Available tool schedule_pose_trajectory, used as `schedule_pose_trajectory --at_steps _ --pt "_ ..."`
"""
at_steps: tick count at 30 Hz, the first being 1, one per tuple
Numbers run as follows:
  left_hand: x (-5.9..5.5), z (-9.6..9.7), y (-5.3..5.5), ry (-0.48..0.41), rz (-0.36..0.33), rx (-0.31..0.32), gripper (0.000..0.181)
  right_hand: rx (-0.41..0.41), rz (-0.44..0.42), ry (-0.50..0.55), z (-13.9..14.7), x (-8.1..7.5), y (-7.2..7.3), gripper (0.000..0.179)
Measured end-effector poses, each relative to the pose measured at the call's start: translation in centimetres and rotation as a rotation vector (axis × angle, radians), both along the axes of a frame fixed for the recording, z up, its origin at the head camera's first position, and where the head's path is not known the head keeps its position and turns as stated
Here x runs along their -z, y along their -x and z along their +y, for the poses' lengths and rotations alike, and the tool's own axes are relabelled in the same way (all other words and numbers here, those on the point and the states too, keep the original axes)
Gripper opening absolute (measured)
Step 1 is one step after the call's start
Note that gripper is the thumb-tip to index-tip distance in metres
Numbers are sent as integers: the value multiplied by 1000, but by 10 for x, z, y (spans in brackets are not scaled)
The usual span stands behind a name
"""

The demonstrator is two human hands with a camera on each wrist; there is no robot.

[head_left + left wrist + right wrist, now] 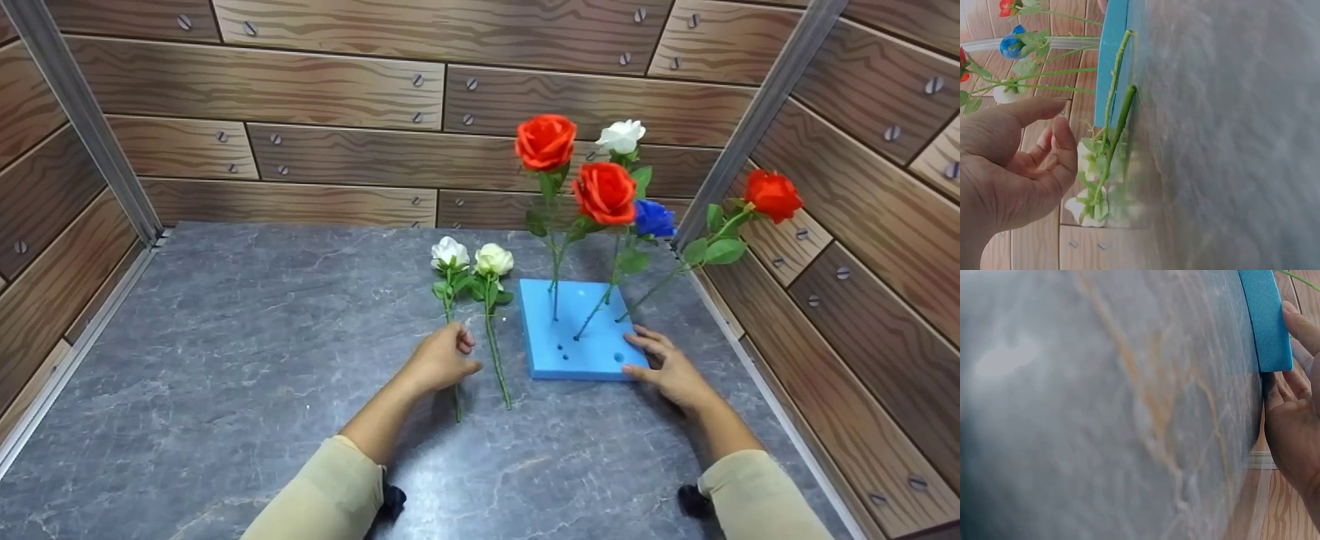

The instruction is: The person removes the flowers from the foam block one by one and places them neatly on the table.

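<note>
My left hand (437, 361) hovers over the stem of a white rose (450, 253) lying on the table, its fingers bent and a gap showing between thumb and fingertips. In the left wrist view, that hand (1022, 152) holds nothing, and the stems lie beyond its fingertips. Just right of the white rose lies a cream rose (494, 260). My right hand (671, 371) rests at the right edge of a light blue block (544, 360), thumb on the top near the front corner. The right wrist view shows its fingers reaching along the block's side.
Standing in the block's holes are a tall red rose (546, 142), a second red rose (604, 193), a white one (622, 137), a blue one (654, 218) and a red one (774, 196) leaning right. Wood-patterned walls (337, 157) enclose the grey marbled table (225, 360).
</note>
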State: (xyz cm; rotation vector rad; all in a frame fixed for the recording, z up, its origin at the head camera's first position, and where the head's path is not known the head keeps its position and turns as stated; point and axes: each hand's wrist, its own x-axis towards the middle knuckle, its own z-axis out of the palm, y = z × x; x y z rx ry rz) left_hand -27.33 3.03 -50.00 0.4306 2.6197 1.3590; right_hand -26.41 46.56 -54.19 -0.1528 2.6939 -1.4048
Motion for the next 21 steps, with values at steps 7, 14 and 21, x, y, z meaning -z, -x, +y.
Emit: schedule_pose_trajectory --at_steps 7,14,21 --pt "-2 11 2 -179 -8 85 25 5 4 -5 0 1 0 73" --pt "-3 25 2 -285 -24 136 26 5 4 -1 -1 3 -1 72" --pt "0 39 5 -339 -22 114 26 -1 -1 0 0 2 0 72"
